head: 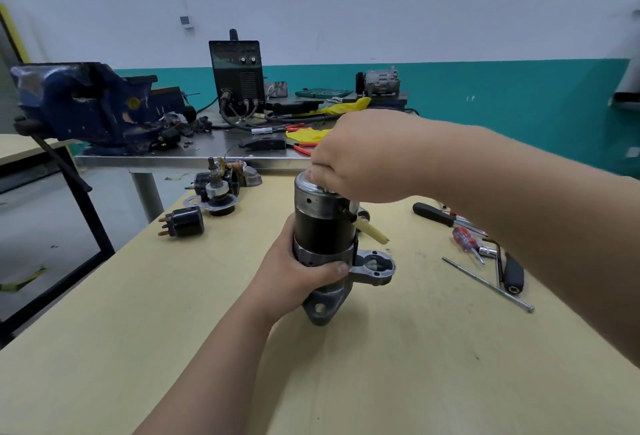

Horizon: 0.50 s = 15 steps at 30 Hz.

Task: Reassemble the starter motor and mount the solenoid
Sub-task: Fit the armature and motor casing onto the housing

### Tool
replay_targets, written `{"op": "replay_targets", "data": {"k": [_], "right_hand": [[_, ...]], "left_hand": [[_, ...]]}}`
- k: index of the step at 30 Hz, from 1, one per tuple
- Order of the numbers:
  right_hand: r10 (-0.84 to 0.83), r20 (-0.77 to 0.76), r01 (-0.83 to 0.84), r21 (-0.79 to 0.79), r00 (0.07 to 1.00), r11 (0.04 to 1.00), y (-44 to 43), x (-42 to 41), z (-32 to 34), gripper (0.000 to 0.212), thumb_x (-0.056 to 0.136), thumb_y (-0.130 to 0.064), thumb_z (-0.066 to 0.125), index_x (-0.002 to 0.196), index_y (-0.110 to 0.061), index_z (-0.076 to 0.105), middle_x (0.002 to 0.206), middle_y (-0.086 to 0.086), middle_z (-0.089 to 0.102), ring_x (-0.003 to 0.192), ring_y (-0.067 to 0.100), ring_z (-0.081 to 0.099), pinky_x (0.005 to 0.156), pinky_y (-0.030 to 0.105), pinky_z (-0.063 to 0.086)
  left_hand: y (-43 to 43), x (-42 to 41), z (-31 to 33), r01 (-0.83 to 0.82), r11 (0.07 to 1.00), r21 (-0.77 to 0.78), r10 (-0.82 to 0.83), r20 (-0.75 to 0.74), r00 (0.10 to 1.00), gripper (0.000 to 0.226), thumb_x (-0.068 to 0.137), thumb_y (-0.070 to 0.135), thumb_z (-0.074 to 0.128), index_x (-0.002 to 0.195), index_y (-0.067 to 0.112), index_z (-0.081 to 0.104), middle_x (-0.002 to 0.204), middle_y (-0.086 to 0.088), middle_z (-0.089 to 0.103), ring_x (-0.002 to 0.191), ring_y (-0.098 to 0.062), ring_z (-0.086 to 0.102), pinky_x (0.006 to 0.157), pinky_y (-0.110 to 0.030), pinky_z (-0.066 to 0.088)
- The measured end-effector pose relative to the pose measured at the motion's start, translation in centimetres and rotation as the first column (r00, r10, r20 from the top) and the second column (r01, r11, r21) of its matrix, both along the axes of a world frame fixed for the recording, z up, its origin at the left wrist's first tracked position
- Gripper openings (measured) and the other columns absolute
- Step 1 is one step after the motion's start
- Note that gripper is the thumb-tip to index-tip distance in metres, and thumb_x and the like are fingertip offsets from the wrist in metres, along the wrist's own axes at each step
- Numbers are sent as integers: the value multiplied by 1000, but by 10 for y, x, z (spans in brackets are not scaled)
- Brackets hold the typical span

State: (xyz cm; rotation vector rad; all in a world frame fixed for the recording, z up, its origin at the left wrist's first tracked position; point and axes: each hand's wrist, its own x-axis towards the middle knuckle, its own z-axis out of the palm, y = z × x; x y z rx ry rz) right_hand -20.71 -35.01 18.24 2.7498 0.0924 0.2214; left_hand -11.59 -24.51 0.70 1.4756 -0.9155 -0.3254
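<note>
At the far left a blue iron vise (86, 102) sits idle. Nearer, the black drum-shaped solenoid (183, 223) with copper studs lies apart on the pale table (138, 330) — not yet mounted. The left hand (298, 272) wraps the starter motor (323, 227) low on its black barrel, likely steadying it upright on its cast nose. The right hand (360, 161) bunches its fingers on the bright metal end cap (311, 192) — whether they pinch anything is hidden. A thin long bolt (485, 284) lies rightmost.
</note>
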Motion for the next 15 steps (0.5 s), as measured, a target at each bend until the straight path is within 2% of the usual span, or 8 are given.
{"op": "replay_targets", "data": {"k": [2,5,8,10,12,13,15], "right_hand": [[-114,14,114,9,993,993,1,2,0,28,99,-26,39,75,-17,50,66,-2,45,59,13,42,51,29,38],[-270,-6,270,37,963,962,-3,2,2,31,92,-17,46,62,-17,38,65,2,44,58,18,43,53,31,41],[-172,-16,172,14,985,985,-15,1,2,37,101,-33,36,73,-15,51,67,0,47,61,15,45,57,31,41],[1,22,0,-71,1000,997,-19,-1,2,37,102,-43,29,83,-20,52,72,-5,51,66,14,49,57,30,42],[173,20,-168,-145,985,975,-18,-3,1,30,102,-40,30,88,-23,51,78,-7,50,74,17,50,66,35,48],[205,1,-202,-158,979,967,-16,-4,1,28,102,-37,31,91,-23,54,78,-7,49,75,18,49,69,37,50],[143,-7,-143,-130,990,981,-9,-1,-3,21,102,-28,37,101,-21,57,74,-5,44,70,20,46,64,35,47]], "left_hand": [[-6,-8,-2,-110,994,-10,110,36,993,64,52,38,83,109,50,54,102,18,70,92,-3,68,67,-15,53],[-16,-22,-4,-260,965,-35,262,65,963,69,52,43,80,111,55,48,99,27,67,88,7,65,61,-7,48],[-14,-17,-1,-206,978,-19,207,35,978,67,51,42,81,110,53,51,99,24,69,88,4,66,65,-15,51],[-8,-7,2,-97,995,16,96,12,995,62,50,39,82,104,52,55,100,18,71,90,-2,68,66,-17,53],[-2,-2,6,20,999,46,-20,-5,1000,60,50,35,83,103,50,58,102,12,72,93,-7,69,69,-17,54],[-1,0,6,62,997,53,-61,-15,998,60,51,33,83,104,47,59,102,10,72,94,-9,70,70,-18,54],[0,0,6,70,997,34,-69,-26,997,59,51,31,83,103,46,60,101,10,73,93,-9,70,70,-16,53]]}}
